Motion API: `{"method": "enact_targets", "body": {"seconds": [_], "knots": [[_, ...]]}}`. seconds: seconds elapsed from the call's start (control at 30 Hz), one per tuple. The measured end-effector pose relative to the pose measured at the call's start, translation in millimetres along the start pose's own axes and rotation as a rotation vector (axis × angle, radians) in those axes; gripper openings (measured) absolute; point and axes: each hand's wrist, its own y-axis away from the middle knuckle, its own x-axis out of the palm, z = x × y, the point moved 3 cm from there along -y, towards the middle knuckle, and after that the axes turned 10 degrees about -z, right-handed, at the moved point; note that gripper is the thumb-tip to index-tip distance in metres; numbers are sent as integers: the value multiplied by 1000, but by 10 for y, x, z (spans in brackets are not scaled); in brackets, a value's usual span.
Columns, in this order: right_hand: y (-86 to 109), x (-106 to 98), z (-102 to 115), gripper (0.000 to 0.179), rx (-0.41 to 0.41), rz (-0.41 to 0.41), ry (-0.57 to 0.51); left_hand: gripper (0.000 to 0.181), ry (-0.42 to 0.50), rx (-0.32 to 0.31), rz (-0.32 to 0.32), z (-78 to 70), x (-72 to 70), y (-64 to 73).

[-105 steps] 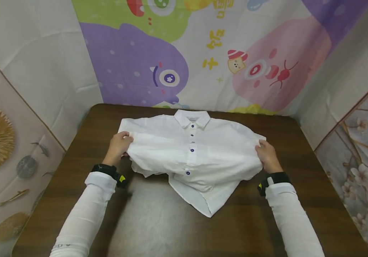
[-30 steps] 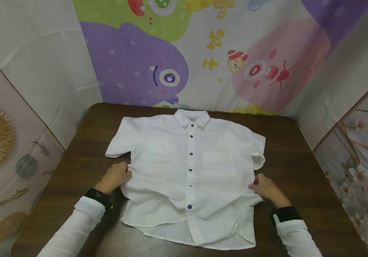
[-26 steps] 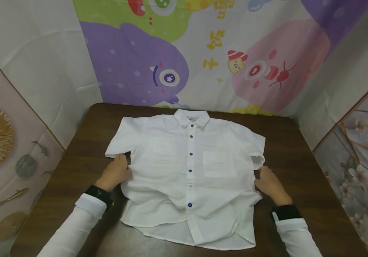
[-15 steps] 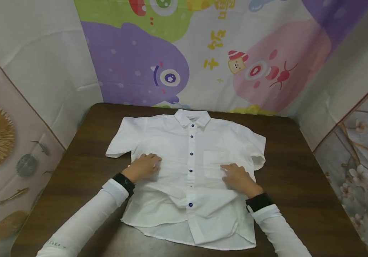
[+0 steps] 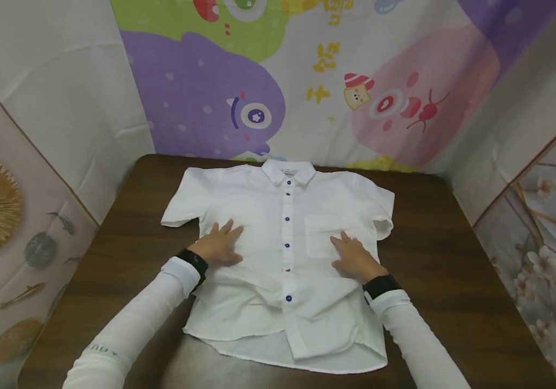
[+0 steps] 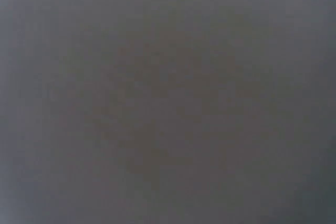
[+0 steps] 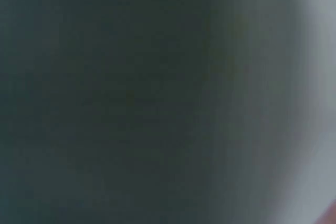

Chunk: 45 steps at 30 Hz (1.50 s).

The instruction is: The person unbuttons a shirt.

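Observation:
A white short-sleeved shirt (image 5: 258,210) with dark blue buttons lies front up on the brown table, collar at the far side. Its upper part is fairly smooth, while creases cross the lower front. My left hand (image 5: 217,244) rests with spread fingers on the left half of the shirt, below the sleeve. On the other half, my right hand (image 5: 356,259) lies with fingers spread over the lower part of the chest pocket (image 5: 324,227). Both wrist views are dark and blurred, showing no clear detail.
The wooden table (image 5: 453,281) extends to both sides of the shirt. A cartoon-printed cloth (image 5: 210,97) hangs behind its far edge. Patterned panels stand at left and right. A pale glare patch (image 5: 224,367) shows on the tabletop near the front.
The shirt's bunched lower part was drawn down and spread out. My hands left the side edges, moved inward onto the front, and the shirt has since shifted slightly toward the far edge.

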Motion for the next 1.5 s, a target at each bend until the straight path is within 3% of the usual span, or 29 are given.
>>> {"method": "enact_targets", "body": {"seconds": [0.13,0.27,0.43,0.57,0.67,0.73,0.9,1.07,1.13,1.3,1.37,1.5], "knots": [[59,-52,-134,64,-50,-32,-158,77,124,78,-34,118,-27,13],[254,-193,-293,56,-45,-142,-244,66,272,110,-170,282,-120,198],[611,-341,-502,50,74,-276,-237,48,375,-26,-384,460,-211,606],[902,-361,-623,38,162,-397,-261,27,361,-170,-492,540,-213,918],[1102,-321,-653,30,212,-467,-239,19,339,-241,-477,551,-153,1081],[1212,-261,-642,28,242,-457,-237,17,335,-244,-423,529,-84,1158],[1360,-60,-553,29,310,-362,-265,13,358,-174,-331,406,93,1278],[1374,88,-502,48,388,-317,-241,17,474,-96,-292,296,178,1309],[1349,118,-487,54,399,-312,-225,23,535,-104,-270,266,204,1307],[1258,141,-429,55,411,-304,-177,38,601,-283,-315,240,266,1320],[1217,153,-401,48,417,-288,-158,38,631,-329,-349,237,282,1322],[1144,168,-339,32,400,-275,-124,32,704,-358,-379,206,285,1305]]}}
